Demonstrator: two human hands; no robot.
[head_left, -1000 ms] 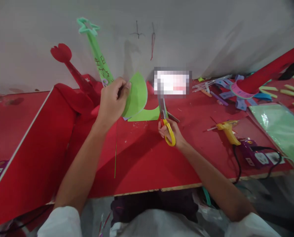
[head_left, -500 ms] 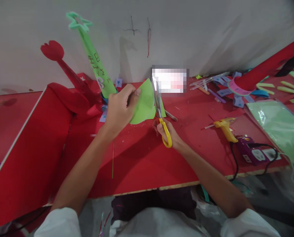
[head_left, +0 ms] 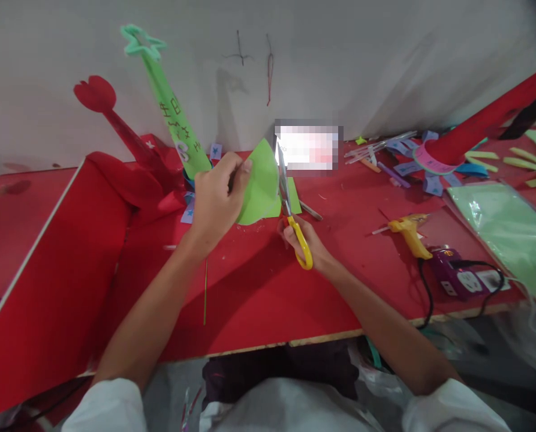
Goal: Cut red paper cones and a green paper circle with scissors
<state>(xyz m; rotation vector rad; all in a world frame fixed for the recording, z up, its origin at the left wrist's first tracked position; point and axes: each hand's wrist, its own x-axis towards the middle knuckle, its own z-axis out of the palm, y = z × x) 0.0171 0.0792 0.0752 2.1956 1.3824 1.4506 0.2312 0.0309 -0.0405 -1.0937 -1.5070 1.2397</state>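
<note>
One green sheet [head_left: 259,189] is pinched in the left hand [head_left: 219,195], beside scissors [head_left: 286,207] gripped in the right hand [head_left: 313,241].

A glue gun [head_left: 409,234] sits on the red table [head_left: 268,300]. Right of it are a purple box [head_left: 450,273], then a green pack [head_left: 506,225]. Clear straws [head_left: 380,146] lie behind it. A thin stick [head_left: 205,294] lies far to its left.

a curved-edged green paper [head_left: 259,189] is tilting upright, and yellow-handled scissors [head_left: 286,207] are pointing away along its right edge.
</note>
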